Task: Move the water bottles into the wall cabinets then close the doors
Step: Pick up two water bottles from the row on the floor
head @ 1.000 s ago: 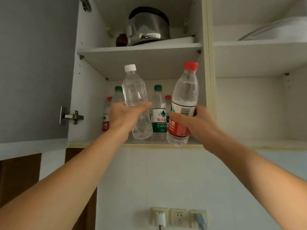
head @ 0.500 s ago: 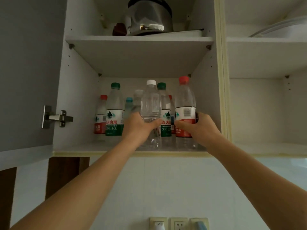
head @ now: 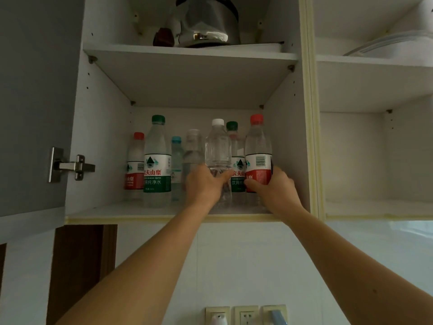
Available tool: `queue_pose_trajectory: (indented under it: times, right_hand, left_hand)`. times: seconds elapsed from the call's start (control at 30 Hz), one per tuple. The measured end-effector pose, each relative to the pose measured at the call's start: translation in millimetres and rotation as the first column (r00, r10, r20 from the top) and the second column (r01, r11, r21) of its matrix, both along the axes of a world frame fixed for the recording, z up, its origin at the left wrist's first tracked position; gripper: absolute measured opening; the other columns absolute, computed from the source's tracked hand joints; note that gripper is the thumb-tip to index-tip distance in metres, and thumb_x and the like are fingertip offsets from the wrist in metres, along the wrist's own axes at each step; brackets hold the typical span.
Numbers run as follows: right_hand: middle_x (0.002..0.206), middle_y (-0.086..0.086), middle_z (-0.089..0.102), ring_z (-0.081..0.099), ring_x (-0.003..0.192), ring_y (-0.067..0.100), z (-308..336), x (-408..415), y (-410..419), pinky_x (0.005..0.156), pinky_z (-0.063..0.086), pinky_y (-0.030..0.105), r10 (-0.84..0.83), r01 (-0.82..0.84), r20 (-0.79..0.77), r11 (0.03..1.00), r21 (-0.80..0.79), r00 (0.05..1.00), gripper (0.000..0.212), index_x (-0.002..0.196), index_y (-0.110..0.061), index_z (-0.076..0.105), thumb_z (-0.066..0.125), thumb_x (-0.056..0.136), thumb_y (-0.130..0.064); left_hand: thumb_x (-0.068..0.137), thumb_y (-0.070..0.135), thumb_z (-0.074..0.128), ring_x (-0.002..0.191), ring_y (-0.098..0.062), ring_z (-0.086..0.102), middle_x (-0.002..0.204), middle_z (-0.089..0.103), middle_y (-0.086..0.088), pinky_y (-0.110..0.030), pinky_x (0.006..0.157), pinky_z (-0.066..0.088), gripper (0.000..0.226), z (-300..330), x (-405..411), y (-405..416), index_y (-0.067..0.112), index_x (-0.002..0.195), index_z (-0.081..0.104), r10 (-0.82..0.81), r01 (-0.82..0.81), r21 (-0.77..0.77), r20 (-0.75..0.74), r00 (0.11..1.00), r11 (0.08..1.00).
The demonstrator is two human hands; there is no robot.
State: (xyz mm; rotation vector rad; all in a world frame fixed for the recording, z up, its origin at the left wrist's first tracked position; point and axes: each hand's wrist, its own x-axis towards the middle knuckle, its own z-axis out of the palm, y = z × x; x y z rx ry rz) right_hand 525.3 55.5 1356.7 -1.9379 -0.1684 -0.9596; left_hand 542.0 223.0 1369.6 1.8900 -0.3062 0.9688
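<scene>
The wall cabinet (head: 105, 127) fills the view, its grey left door (head: 35, 102) swung wide open on a metal hinge (head: 70, 165). A second compartment (head: 356, 156) to the right also stands open, and its lower shelf looks bare. On the upper shelf (head: 187, 51) sits a steel kettle (head: 206, 22).

On the lower shelf (head: 117, 211) stands a cluster of water bottles. At the left are a green-capped bottle (head: 156, 160) and, behind it, a small red-capped one (head: 135, 165); further back are a blue-capped bottle (head: 176, 156) and a clear one (head: 193, 148).

The left hand (head: 203, 186) has its fingers wrapped round the lower body of a clear white-capped bottle (head: 218, 146). The right hand (head: 276, 188) clasps a red-capped bottle with a red label (head: 257, 151) near its base, just beside the cabinet's right wall. Both bottles stand upright and seem to rest on the shelf, though the hands hide their bases. Another green-capped bottle (head: 235, 160) stands just behind and between them.

This looks like the placing step: the two bottles are being set down among the rest. Next, each grip should loosen only once its bottle stands steady, and the hands should draw straight back so as not to knock the neighbours. Then the doors need swinging shut, the left one first in reach.
</scene>
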Motion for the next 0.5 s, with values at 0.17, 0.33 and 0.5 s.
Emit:
queue_pose_trajectory:
  times: [0.17, 0.33, 0.5]
  right_hand:
    - [0.13, 0.008, 0.06, 0.061, 0.112, 0.028, -7.7, -12.9, 8.0, 0.092, 0.056, 0.047, -0.226, 0.211, -0.048, 0.953, -0.216, 0.973, 0.076, 0.144, -0.016, 0.036, 0.072, 0.087, -0.052]
    - [0.148, 0.01, 0.039, 0.037, 0.134, 0.031, -21.6, -34.7, 19.6, 0.104, 0.041, 0.051, -0.294, 0.287, 0.026, 0.908, -0.304, 0.956, 0.089, 0.158, -0.019, 0.008, 0.06, 0.094, -0.052]
    - [0.146, 0.005, 0.039, 0.032, 0.132, 0.027, -58.1, -88.5, 5.3, 0.112, 0.036, 0.045, -0.307, 0.391, 0.265, 0.84, -0.377, 0.914, 0.061, 0.15, -0.019, 0.031, 0.055, 0.098, -0.039]
  left_hand:
    - [0.082, 0.052, 0.076, 0.088, -0.021, 0.068, 0.096, 0.071, -0.002, -0.043, 0.079, 0.06, 0.046, -9.0, -4.6, 0.2, 0.014, 0.105, 0.065, 0.07, -0.074, 0.062, 0.06, 0.996, 0.995]
    - [0.083, 0.049, 0.076, 0.106, -0.024, 0.062, 0.124, 0.058, -0.004, -0.044, 0.087, 0.057, 0.059, -11.6, -12.7, 0.8, 0.014, 0.125, 0.053, 0.155, -0.158, -0.001, 0.191, 0.969, 0.987]
    - [0.09, 0.036, 0.073, 0.107, -0.02, 0.054, 0.119, 0.053, -0.001, -0.041, 0.091, 0.053, 0.042, -21.7, -37.8, -4.2, 0.015, 0.121, 0.055, 0.069, -0.083, 0.012, 0.443, 0.894, 0.996]
